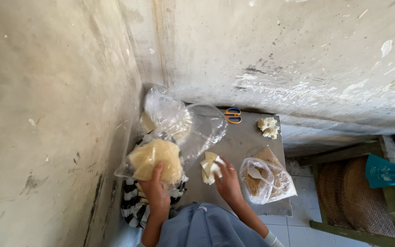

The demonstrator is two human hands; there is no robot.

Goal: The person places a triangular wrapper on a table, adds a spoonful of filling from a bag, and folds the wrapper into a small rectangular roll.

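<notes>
The left hand (154,190) lies flat, fingers spread, on a clear plastic bag of pale yellow sheets (155,160) at the left edge of the grey desk (245,137), pressing it rather than gripping. The right hand (227,180) is closed around a small stack of pale folded pieces (210,167), held near the middle of the desk just beside the bag. The sheets look thin, soft and light, likely to bend or tear, so a broad hold under the stack should suit better than a pinch at one corner; the bag's film looks slippery. To the right lies a second clear bag of brown crumbly stuff with a white spoon (266,180). Orange-handled scissors (232,115) and a crumpled pale lump (269,126) rest by the wall. A striped cloth (133,206) hangs below the bag.
</notes>
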